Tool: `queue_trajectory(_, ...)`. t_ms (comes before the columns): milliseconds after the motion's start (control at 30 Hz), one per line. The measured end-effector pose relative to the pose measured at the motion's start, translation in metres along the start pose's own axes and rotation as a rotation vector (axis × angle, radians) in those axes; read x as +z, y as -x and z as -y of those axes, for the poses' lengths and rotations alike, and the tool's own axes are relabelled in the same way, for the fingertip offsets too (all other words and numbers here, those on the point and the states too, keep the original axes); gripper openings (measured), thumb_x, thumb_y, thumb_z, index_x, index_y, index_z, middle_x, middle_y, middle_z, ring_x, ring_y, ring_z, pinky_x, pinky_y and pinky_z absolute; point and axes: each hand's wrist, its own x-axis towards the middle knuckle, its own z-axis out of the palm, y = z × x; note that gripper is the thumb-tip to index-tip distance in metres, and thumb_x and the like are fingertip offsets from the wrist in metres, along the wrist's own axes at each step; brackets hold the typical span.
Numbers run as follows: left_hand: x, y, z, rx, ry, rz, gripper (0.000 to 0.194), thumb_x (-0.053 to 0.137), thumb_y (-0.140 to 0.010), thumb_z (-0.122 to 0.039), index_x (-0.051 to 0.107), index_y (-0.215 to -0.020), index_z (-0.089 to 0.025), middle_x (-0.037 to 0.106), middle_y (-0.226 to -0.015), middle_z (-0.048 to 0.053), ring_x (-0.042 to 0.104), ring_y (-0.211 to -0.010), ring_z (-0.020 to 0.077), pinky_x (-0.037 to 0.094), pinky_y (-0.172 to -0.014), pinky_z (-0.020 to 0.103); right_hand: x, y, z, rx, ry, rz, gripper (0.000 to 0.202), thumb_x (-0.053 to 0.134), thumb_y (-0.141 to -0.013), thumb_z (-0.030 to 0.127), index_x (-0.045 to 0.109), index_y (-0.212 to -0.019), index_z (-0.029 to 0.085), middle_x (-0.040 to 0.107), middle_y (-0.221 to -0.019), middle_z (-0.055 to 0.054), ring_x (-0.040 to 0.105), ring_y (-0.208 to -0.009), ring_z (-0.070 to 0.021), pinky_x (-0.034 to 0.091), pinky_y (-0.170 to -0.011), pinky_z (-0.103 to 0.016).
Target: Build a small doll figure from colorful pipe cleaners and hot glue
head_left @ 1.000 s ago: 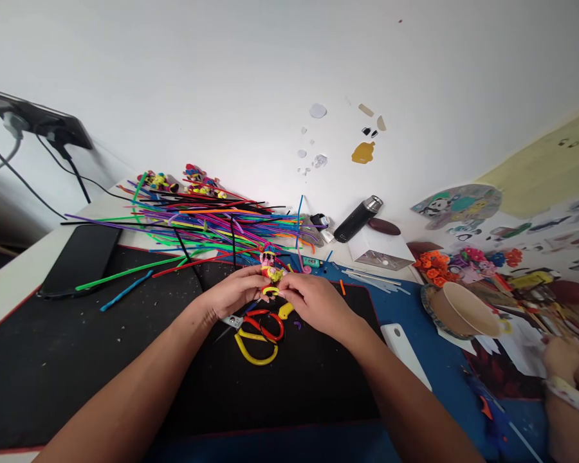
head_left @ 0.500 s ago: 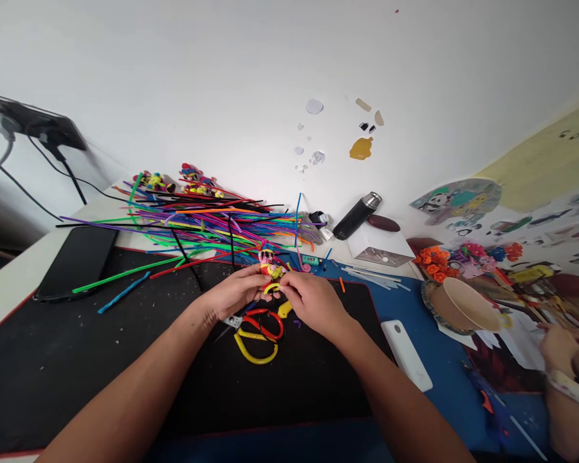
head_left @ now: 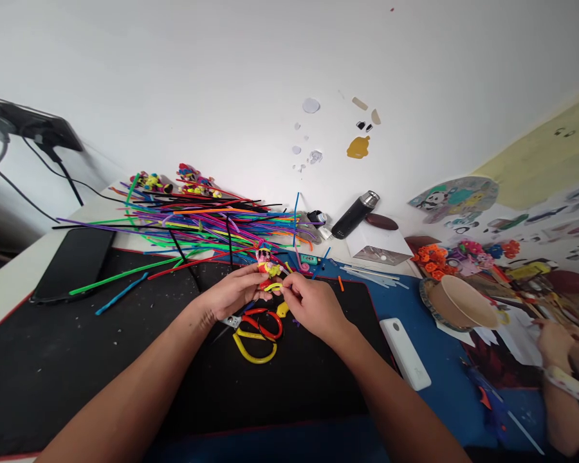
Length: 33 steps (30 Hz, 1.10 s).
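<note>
In our left hand (head_left: 236, 290) we hold a small colourful figure (head_left: 265, 267) above the far part of the black mat (head_left: 289, 399); our right hand (head_left: 313, 305) pinches the yellow loop (head_left: 273, 287) at its front. Scissors (head_left: 251, 334) lie nearer us, coloured stems (head_left: 222, 222) beyond, a phone (head_left: 74, 263) far left.

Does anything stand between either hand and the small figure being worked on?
Nothing visible does. The left hand holds the figure, and the right hand appears to pinch the end of the curved yellow strip against it. The scissors lie on the black mat below, not between them.
</note>
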Motion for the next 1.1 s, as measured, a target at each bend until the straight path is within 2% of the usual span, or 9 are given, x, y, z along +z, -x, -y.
queue_trajectory(300, 0.002, 0.0, -0.002, 0.001, 0.043, 0.001, 0.019, 0.087, -0.088, -0.019, 0.084, -0.106, -0.012, 0.082, -0.108, 0.015, 0.076, -0.086, 0.0197, 0.064, -0.082, 0.03, 0.012, 0.004, -0.003, -0.014, -0.134, -0.101, 0.01, 0.062, -0.101, 0.025, 0.065, -0.092, 0.024, 0.062, -0.063, 0.005, 0.052, -0.053, -0.0133, 0.027, -0.058, -0.028)
queue_trajectory(633, 0.0, 0.0, 0.001, -0.012, 0.047, -0.019, 0.019, 0.085, -0.089, -0.015, 0.084, -0.108, -0.014, 0.082, -0.113, 0.014, 0.077, -0.092, 0.0212, 0.066, -0.083, 0.032, 0.018, -0.002, -0.006, 0.018, -0.186, -0.11, 0.006, 0.062, -0.1, 0.025, 0.064, -0.094, 0.024, 0.061, -0.063, 0.006, 0.052, -0.054, -0.0139, 0.029, -0.059, -0.027)
queue_trajectory(833, -0.001, 0.001, 0.002, -0.007, 0.032, -0.029, 0.019, 0.085, -0.089, -0.016, 0.084, -0.108, -0.015, 0.081, -0.113, 0.013, 0.077, -0.097, 0.0234, 0.067, -0.09, 0.037, 0.019, -0.009, -0.003, 0.024, -0.107, -0.084, 0.004, 0.065, -0.099, 0.023, 0.068, -0.096, 0.024, 0.066, -0.066, 0.003, 0.058, -0.058, -0.0152, 0.029, -0.06, -0.027)
queue_trajectory(1100, 0.002, 0.001, 0.002, 0.007, -0.006, -0.007, 0.019, 0.083, -0.093, -0.021, 0.084, -0.111, -0.016, 0.082, -0.117, 0.014, 0.077, -0.106, 0.0265, 0.064, -0.092, 0.036, 0.015, -0.014, 0.005, -0.022, 0.043, -0.045, 0.008, 0.063, -0.102, 0.025, 0.07, -0.097, 0.023, 0.074, -0.075, -0.001, 0.064, -0.063, -0.017, 0.025, -0.06, -0.029)
